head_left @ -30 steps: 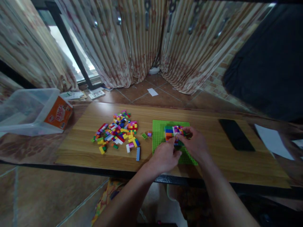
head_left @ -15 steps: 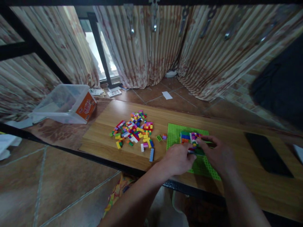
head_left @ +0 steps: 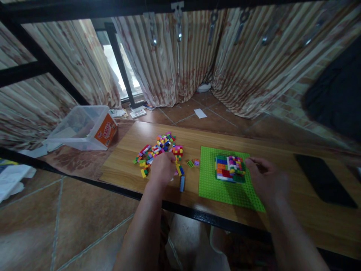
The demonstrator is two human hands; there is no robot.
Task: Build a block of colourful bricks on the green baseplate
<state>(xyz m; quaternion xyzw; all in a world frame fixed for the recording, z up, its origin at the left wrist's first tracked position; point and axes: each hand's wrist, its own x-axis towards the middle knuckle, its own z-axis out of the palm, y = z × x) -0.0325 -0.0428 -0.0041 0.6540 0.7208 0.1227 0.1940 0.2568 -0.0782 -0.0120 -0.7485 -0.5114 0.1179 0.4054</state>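
My left hand (head_left: 163, 169) is over the near side of a pile of loose toy bricks (head_left: 162, 142). Its fingertips are among the bricks and mostly hidden, so I cannot tell if they grip one. A green studded baseplate (head_left: 208, 184) lies to the right, bearing a low block of many-coloured bricks (head_left: 225, 173) built up in layers. Just right of that block, my right hand (head_left: 266, 178) hovers at the plate's edge. Its fingers are loosely bent, thumb and forefinger apart, and nothing shows between them.
A green brick (head_left: 190, 163) and a purple-orange brick (head_left: 196, 162) lie between pile and plate. A long blue-grey brick (head_left: 182, 183) is near the front edge. A black flat panel (head_left: 324, 180) lies at right; a clear plastic box (head_left: 81, 128) stands left of the wooden board (head_left: 135, 131).
My left hand has moved left from the brick block to the loose pile. My right hand has drawn back slightly to the right, uncovering the block. The view has shifted a little.
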